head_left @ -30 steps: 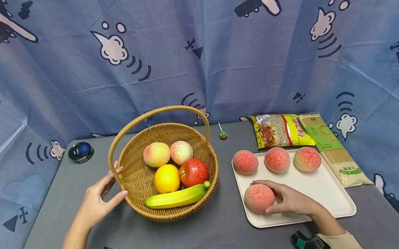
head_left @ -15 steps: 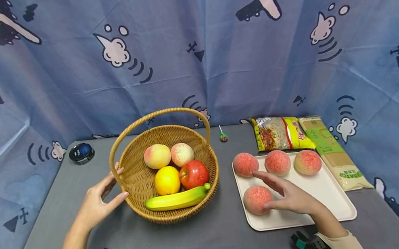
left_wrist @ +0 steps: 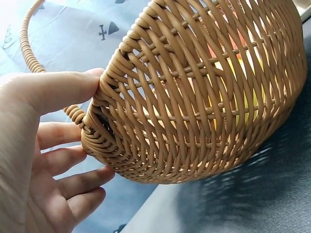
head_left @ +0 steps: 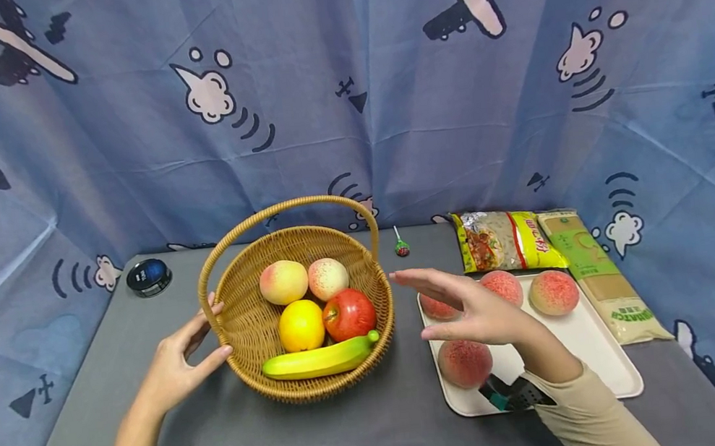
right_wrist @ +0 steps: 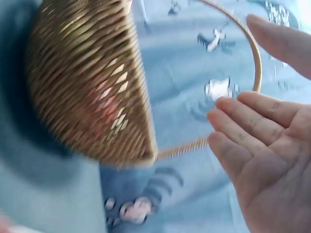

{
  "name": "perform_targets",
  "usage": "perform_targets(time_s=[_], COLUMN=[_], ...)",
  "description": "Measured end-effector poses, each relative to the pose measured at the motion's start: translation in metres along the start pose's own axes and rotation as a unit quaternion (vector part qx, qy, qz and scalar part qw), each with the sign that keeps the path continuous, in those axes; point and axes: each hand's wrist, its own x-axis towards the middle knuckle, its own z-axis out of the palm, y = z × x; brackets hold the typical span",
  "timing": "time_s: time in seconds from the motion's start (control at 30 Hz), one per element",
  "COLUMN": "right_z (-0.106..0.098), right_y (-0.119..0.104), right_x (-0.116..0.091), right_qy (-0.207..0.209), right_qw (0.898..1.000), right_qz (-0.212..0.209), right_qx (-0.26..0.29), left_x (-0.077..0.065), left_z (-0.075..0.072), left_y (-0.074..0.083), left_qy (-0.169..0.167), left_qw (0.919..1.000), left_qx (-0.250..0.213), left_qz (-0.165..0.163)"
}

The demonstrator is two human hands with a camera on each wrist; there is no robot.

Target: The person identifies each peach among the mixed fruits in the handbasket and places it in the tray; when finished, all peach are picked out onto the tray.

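A wicker basket (head_left: 242,369) with an arched handle stands on the left half of the table. Inside lie two pale peaches (head_left: 284,282), an orange (head_left: 301,325), a red apple (head_left: 349,314) and a banana (head_left: 321,358). At the basket's left side, my left hand (head_left: 179,362) holds the rim by the handle's base, thumb and fingers on either side of it in the left wrist view. My right hand (head_left: 471,307), fingers straight and thumb apart, hovers between basket and tray with nothing in it. Below it, a pink peach (head_left: 465,363) sits on the white tray (head_left: 581,356).
Along the tray's back edge sit three more pink peaches (head_left: 554,293), two partly hidden by my right hand. Behind and right of it lie a yellow food packet (head_left: 506,240) and a green-and-tan packet (head_left: 601,274). A lollipop (head_left: 401,242) and a dark round tin (head_left: 149,277) lie farther back.
My right hand has let go of the front-left pink peach and moved up and left toward the basket. That peach stays on the tray. The left hand keeps its place on the rim.
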Motion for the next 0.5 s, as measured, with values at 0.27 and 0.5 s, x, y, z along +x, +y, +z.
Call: perform_targets(time_s=[0.27,0.5], right_z=[0.001,0.010], right_y=[-0.016,-0.013], right_x=[0.075,0.134], right_qy=[-0.075,-0.113], right_qw=[0.996,0.992], right_qz=[0.036,0.038], right_qx=[0.004,0.037], left_x=[0.001,0.000], left_z=[0.000,0.001], left_y=[-0.002,-0.003], left_qy=[0.004,0.001], left_qw=[1.0000,1.0000], left_qx=[0.000,0.002], left_qz=[-0.002,-0.005])
